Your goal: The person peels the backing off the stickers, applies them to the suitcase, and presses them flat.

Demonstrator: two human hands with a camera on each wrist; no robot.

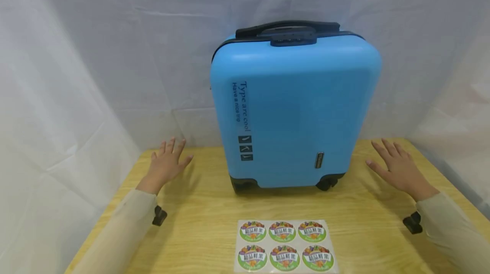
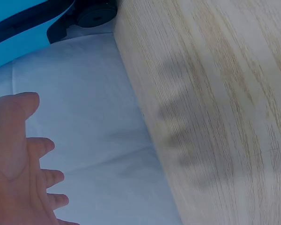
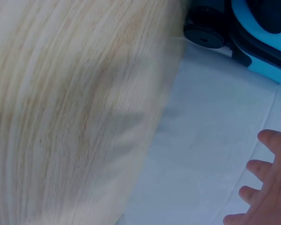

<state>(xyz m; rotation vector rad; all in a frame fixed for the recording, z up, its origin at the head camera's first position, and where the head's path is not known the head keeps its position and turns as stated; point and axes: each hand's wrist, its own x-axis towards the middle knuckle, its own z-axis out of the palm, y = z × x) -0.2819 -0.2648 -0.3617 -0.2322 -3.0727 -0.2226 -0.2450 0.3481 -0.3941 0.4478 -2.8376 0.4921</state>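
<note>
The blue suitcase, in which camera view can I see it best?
The head view: it shows the whole front of the suitcase, its handle and lettering. The left wrist view catches only a lower part with a wheel, top left; the right wrist view, only a lower part with another wheel, top right.

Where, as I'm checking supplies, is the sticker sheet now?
In the head view, the sticker sheet lies at the bottom, slightly right of centre, on the wooden table, on the near side of the blue suitcase.
</note>
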